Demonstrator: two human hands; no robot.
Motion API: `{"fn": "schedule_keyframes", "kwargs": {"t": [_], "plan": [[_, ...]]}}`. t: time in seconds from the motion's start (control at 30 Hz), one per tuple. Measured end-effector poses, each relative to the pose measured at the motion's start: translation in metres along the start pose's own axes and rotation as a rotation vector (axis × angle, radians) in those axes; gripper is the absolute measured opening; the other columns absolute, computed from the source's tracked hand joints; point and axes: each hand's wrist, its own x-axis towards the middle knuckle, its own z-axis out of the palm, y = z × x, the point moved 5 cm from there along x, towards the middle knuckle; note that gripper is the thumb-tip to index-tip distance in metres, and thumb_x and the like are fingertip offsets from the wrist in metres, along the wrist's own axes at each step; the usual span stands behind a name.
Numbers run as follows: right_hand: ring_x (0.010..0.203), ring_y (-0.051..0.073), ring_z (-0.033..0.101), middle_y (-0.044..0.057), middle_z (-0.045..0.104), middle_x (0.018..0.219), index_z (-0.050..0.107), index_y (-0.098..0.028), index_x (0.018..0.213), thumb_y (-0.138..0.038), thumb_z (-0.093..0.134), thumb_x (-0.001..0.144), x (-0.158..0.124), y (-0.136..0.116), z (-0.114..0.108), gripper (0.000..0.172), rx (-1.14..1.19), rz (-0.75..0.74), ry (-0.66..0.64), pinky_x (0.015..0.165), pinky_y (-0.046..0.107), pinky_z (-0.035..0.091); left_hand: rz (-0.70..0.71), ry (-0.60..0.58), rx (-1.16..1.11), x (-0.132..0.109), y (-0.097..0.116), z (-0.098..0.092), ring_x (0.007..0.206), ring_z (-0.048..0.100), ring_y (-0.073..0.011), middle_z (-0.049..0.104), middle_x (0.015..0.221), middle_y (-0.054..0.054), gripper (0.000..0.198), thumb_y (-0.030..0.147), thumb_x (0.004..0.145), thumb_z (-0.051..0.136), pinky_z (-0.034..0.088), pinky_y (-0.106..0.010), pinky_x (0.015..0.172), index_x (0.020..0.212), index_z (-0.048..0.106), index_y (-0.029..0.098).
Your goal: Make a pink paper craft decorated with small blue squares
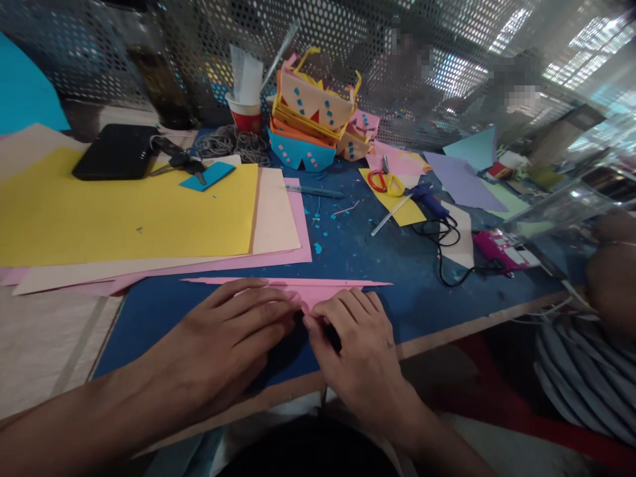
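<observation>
**A fold at the pink paper**

The right hand pinches the paper's near part between thumb and fingers. The left hand lies over it, fingers bent, thumb hidden; I cannot tell whether it grips. The paper is on the table, nearer than the stacked sheets. Folding seems in hand; the next move probably calls for even pressure.

A perforated screen rose behind a blue tabletop, a brown edge ran along its front, bright paned windows glowed at upper right
</observation>
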Motion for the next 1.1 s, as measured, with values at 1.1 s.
{"fn": "schedule_keyframes", "kwargs": {"t": [1.1], "plan": [[0.087,0.021,0.06,0.0,0.068,0.09,0.062,-0.023,0.092,-0.021,0.057,0.108,0.002,0.0039,-0.0013,0.016,0.102,0.091,-0.003,0.081,0.038,0.038,-0.026,-0.002,0.015,-0.0006,-0.0009,-0.0004,0.133,0.066,-0.0243,0.078,0.14,-0.005,0.034,0.013,0.099,0.055,0.037,-0.042,0.128,0.127,0.073,0.021]]}}
